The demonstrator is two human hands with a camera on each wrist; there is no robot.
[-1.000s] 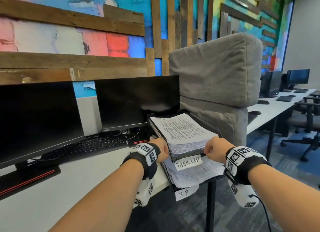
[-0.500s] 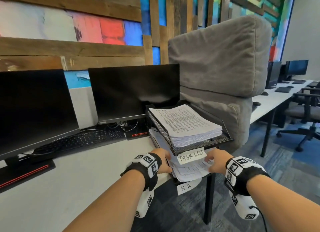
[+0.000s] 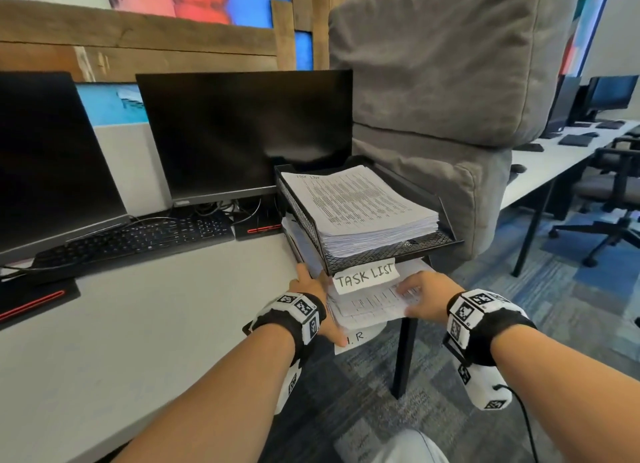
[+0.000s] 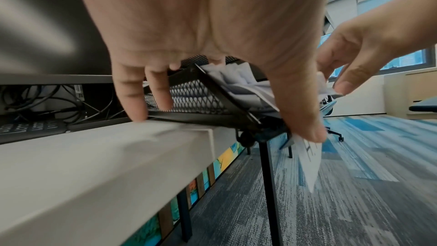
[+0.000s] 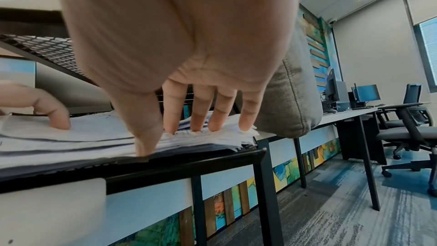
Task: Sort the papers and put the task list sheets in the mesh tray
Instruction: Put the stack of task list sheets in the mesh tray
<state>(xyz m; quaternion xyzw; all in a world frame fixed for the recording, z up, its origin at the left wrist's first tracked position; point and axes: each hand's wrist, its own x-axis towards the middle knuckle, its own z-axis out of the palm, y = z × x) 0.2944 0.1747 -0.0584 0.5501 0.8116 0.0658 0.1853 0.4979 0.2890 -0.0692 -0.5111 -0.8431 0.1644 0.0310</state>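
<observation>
A black 2-tier mesh tray (image 3: 301, 206) stands at the desk (image 3: 145, 324) corner. Its upper tier holds a thick, squared stack of task list sheets (image 3: 360, 206), long axis running from the person toward the monitor (image 3: 242, 133), heading at the far end; a "TASK LIST" label (image 3: 365, 277) hangs from its front edge. The lower tier holds a looser pile of papers (image 3: 367, 310), edges uneven, above an "H.R" label (image 3: 356, 338).

The left hand (image 3: 311, 289) rests against the tray's left front corner, fingers spread and nearly straight on the mesh wall, thumb down at the front. The right hand (image 3: 420, 294) lies flat on the lower pile, fingers extended, fingertips (image 5: 196, 126) pressing the sheets, gripping nothing.
</observation>
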